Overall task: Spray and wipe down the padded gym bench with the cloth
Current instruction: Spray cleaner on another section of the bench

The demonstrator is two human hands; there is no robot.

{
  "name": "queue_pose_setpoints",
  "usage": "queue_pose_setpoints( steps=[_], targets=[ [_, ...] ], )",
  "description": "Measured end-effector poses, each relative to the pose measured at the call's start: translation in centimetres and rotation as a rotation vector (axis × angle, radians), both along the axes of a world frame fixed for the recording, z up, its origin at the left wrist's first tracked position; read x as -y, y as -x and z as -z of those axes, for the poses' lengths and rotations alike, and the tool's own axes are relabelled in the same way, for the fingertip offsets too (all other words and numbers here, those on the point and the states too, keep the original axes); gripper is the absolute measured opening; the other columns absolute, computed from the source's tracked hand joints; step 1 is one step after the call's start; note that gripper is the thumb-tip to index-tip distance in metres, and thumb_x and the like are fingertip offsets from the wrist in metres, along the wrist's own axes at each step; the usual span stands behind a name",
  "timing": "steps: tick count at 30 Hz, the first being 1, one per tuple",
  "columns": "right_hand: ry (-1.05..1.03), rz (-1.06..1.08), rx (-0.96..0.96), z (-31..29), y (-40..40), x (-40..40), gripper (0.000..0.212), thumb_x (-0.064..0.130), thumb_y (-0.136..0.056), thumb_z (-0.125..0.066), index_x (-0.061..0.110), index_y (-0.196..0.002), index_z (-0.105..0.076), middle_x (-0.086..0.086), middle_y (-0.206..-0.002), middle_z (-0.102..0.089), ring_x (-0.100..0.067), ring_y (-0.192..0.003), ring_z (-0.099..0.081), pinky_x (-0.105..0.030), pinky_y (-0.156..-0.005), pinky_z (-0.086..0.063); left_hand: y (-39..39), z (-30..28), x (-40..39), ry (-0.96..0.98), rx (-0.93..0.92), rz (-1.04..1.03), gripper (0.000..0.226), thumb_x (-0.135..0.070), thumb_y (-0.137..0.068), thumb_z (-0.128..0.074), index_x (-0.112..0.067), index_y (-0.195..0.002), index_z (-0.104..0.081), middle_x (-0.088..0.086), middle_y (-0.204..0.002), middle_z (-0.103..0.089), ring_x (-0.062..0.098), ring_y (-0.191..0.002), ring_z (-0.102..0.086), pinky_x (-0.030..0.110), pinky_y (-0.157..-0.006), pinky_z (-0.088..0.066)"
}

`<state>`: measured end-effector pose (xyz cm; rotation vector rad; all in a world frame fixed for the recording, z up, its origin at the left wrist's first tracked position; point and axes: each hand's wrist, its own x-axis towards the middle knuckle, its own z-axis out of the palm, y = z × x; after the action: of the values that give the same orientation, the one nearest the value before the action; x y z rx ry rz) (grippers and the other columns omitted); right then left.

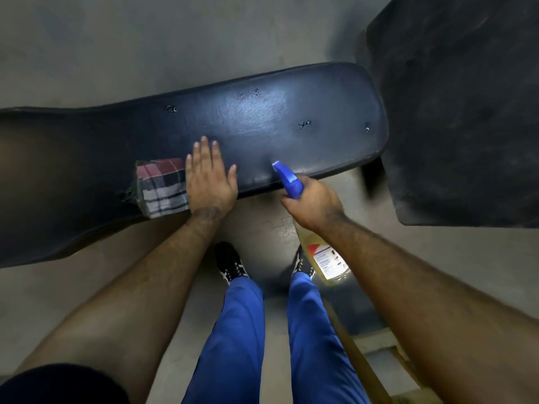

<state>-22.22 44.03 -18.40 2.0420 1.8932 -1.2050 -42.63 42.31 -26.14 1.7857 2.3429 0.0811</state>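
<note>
Right hand (313, 204) grips spray bottle (323, 258), yellow liquid inside, label unreadable; left hand (210, 179) flat, fingers straight, beside cloth (162, 186) on bench (277, 126).

Left hand (210, 177) flat on bench (291, 123); right hand (313, 204) grips spray bottle (323, 258).

Bare forearms, bright blue trousers (233, 330), black lace-up shoes (230, 262), dark sleeve (58, 384)

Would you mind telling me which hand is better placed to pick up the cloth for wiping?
Left. The left hand lies flat right beside the cloth, while the right hand grips the spray bottle.
</note>
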Motion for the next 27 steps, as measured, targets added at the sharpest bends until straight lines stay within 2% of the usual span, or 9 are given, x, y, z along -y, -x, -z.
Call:
queue_pose_setpoints(
  steps=[4, 8, 11, 15, 21, 24, 27],
  targets=[
    [0.006, -0.021, -0.018, 0.4, 1.8, 0.0, 0.017, 0.036, -0.082, -0.064, 0.027, -0.095, -0.059, 0.003, -0.081, -0.059, -0.03, -0.087, -0.063, -0.033, -0.074, -0.05, 0.3, 0.0, -0.1, 0.018, 0.019, 0.025, 0.061, -0.037, -0.1, -0.037, -0.002, -0.149, -0.03, 0.019, -0.158, -0.024, 0.032, -0.148, -0.02, 0.043, -0.121, -0.01],
    [-0.027, -0.035, -0.06, -0.5, 4.2, -1.1, 0.021, 0.041, -0.081, -0.065, 0.026, -0.094, -0.058, 0.003, -0.082, -0.062, -0.028, -0.087, -0.062, -0.031, -0.072, -0.046, 2.7, -2.0, -0.1, -0.06, 0.076, 0.061, 0.053, -0.024, -0.092, -0.047, -0.002, -0.141, -0.044, 0.02, -0.151, -0.038, 0.033, -0.144, -0.03, 0.044, -0.12, -0.016],
    [-0.021, -0.083, -0.082, -1.3, 6.7, -2.1, 0.018, 0.041, -0.081, -0.065, 0.028, -0.089, -0.055, 0.003, -0.083, -0.063, -0.028, -0.087, -0.062, -0.03, -0.071, -0.042, 5.9, -3.0, 0.2, -0.104, 0.037, -0.011, 0.054, -0.024, -0.09, -0.05, -0.002, -0.139, -0.046, 0.02, -0.149, -0.04, 0.033, -0.143, -0.031, 0.044, -0.12, -0.017],
    [-0.007, -0.102, -0.066, -1.5, 10.1, -3.2, 0.014, 0.039, -0.084, -0.063, 0.028, -0.088, -0.056, 0.0, -0.085, -0.063, -0.031, -0.092, -0.063, -0.032, -0.076, -0.047, 9.4, -2.3, 0.3, 0.005, 0.051, -0.13, 0.061, -0.036, -0.096, -0.044, -0.003, -0.147, -0.034, 0.018, -0.157, -0.028, 0.031, -0.147, -0.021, 0.045, -0.121, -0.014],
    [0.013, -0.13, 0.026, -0.2, 12.0, -2.6, 0.017, 0.043, -0.084, -0.062, 0.028, -0.093, -0.059, -0.009, -0.1, -0.071, -0.035, -0.099, -0.065, -0.033, -0.076, -0.046, 10.0, -1.0, 0.9, 0.041, 0.054, -0.113, 0.066, -0.045, -0.098, -0.031, -0.004, -0.15, -0.029, 0.017, -0.159, -0.023, 0.031, -0.148, -0.017, 0.046, -0.121, -0.014],
    [0.011, -0.138, 0.006, -1.0, 12.5, -2.3, 0.021, 0.047, -0.083, -0.064, 0.031, -0.088, -0.052, -0.008, -0.099, -0.07, -0.035, -0.097, -0.064, -0.033, -0.075, -0.046, 10.5, -1.8, 0.8, 0.073, 0.115, -0.086, 0.075, -0.055, -0.094, -0.03, -0.006, -0.151, -0.025, 0.017, -0.16, -0.02, 0.03, -0.149, -0.014, 0.046, -0.121, -0.011],
    [-0.025, -0.104, -0.04, -2.7, 13.6, -2.4, 0.027, 0.045, -0.081, -0.065, 0.024, -0.095, -0.058, -0.008, -0.096, -0.071, -0.034, -0.095, -0.065, -0.039, -0.083, -0.054, 11.3, -3.5, 1.1, 0.077, 0.203, -0.046, 0.089, -0.067, -0.089, -0.033, -0.006, -0.152, -0.022, 0.017, -0.16, -0.021, 0.03, -0.149, -0.015, 0.044, -0.122, -0.011]
  ],
)
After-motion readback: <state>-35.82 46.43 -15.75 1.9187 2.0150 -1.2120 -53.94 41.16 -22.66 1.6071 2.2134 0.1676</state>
